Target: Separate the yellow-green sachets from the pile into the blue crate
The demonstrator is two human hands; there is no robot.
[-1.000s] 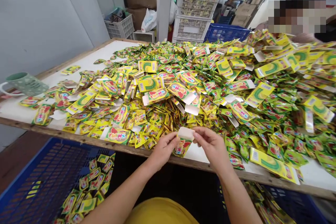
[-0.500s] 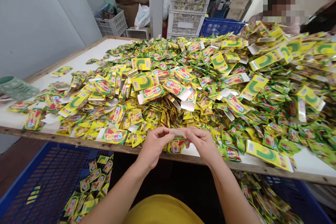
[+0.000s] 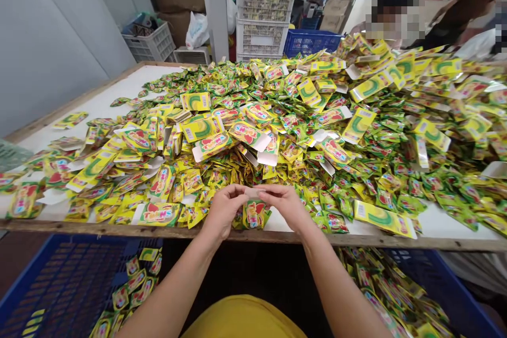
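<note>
Both hands were up at the near edge of the surface (image 3: 119, 87), left hand (image 3: 224, 208) and right hand (image 3: 287, 206) meeting over one small carton (image 3: 253, 214), fingers of both pinching its top flap between them, thumbs tucked under. The carton hung upright just in front of the big heap of packets (image 3: 301, 132), right at the rim of the surface and above the gap between the two blue crates (image 3: 59, 280) down below. What could go wrong, I reckon: the grip was only on that thin top flap, so a bit too much squeeze would crease or tear the card, and if the pinch slipped the carton would drop into the dark gap and miss both crates. The loose packets lay so near the wrists that an elbow nudge could sweep some over the edge too. Compared with a second ago, the white flap that had stood open was folded down and mostly hidden under the fingers, the hands had closed in toward each other, and the mug on the far left had slid almost out of the view.
</note>
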